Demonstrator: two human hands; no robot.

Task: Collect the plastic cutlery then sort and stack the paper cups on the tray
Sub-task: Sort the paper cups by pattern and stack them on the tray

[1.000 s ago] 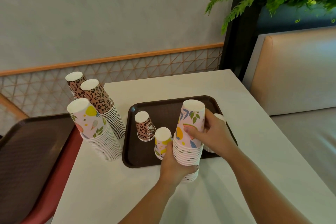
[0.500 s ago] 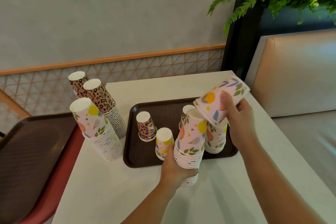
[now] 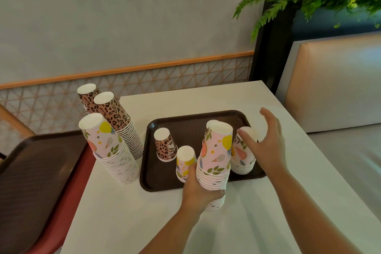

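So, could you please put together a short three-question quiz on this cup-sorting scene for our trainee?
1. True or false: the left hand grips the fruit-print stack low down.
2. How many leopard-print stacks stand on the table left of the tray?
3. The right hand is: A) gripping a spoon, B) open over the short fruit-print stack, C) flat on the table.

Key: 1 true; 2 two; 3 B.
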